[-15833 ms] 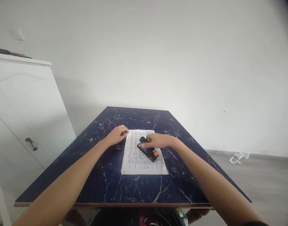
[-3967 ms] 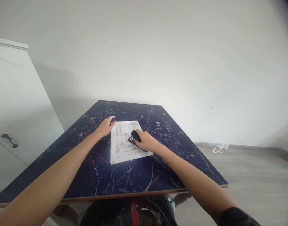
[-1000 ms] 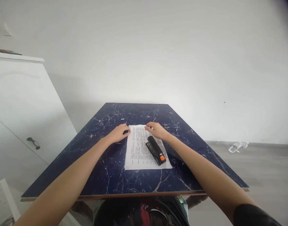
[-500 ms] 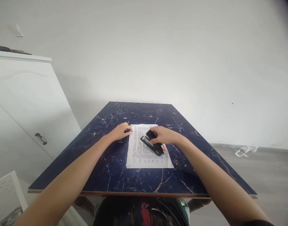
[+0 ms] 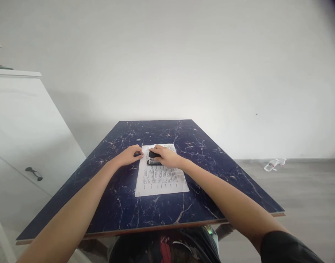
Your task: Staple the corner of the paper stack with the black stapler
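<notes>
Printed sheets of paper (image 5: 162, 179) lie on a dark blue marbled table (image 5: 153, 213). My right hand (image 5: 166, 156) is closed over a black stapler (image 5: 154, 162), which lies across the upper left part of the sheets, its front end pointing left. My left hand (image 5: 130, 155) pinches the left edge of the paper near its upper corner, thumb and fingers pressed together. The right part of the stapler is hidden under my right hand.
A small grey block (image 5: 138, 140) lies on the table beyond my left hand. A white cabinet (image 5: 19, 120) stands at the left. Clear plastic (image 5: 274, 164) lies on the floor at the right.
My right hand has moved the stapler left and turned it from slanting to nearly level across the sheets. My left hand still holds the paper's edge. The whole view has shifted somewhat.
</notes>
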The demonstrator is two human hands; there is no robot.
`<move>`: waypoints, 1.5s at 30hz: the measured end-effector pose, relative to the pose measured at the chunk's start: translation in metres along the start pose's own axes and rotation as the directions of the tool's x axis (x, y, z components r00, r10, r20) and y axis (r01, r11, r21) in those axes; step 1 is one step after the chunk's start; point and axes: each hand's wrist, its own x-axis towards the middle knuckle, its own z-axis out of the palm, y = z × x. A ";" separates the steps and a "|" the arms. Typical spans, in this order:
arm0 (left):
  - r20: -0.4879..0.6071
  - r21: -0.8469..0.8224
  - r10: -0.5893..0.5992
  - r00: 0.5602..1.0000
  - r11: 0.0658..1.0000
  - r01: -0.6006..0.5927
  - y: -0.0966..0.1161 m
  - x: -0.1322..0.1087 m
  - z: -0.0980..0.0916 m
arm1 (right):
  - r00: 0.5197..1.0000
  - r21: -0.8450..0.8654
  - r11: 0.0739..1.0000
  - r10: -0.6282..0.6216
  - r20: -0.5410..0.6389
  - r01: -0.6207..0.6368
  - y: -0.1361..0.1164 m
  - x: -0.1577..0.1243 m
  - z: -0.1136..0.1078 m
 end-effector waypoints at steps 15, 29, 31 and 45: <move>0.089 -0.142 0.032 0.995 0.990 -0.019 0.023 -0.006 -0.007 | 0.982 0.828 0.532 0.152 0.113 -0.178 0.049 -0.031 -0.023; 0.182 -0.162 0.024 0.983 0.987 0.006 0.023 -0.002 0.001 | 0.962 0.874 0.402 0.109 0.250 -0.273 0.039 -0.034 -0.031; 0.183 -0.168 0.015 0.983 0.986 0.016 0.023 -0.002 0.001 | 0.961 0.865 0.420 0.077 0.266 -0.273 0.041 -0.037 -0.033; -0.198 -0.523 -0.129 0.972 0.852 0.006 0.020 0.006 0.001 | 0.990 0.192 0.981 0.066 -0.123 -0.042 0.021 -0.027 -0.006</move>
